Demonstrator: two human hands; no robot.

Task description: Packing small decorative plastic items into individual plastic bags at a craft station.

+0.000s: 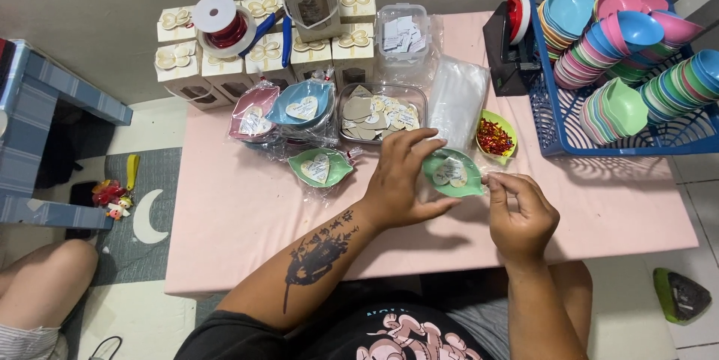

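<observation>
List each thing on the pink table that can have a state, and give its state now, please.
green leaf dish: held in both hands, heart tags inside
left hand: grips the dish
right hand: pinches the dish edge
clear tray: open, holds heart tags
blue basket: full of stacked dishes
ribbon spool: partly used
yellow-green dish: holds small red pieces

A small green leaf-shaped dish (452,173) sits tilted above the pink tabletop (240,218), at about two o'clock from the tabletop's centre, its hollow facing up; a pale heart-shaped card lies inside it; the left hand (397,180) pinches its nine o'clock edge; the right hand's (520,214) fingers (496,180) touch its three o'clock tip.
</observation>
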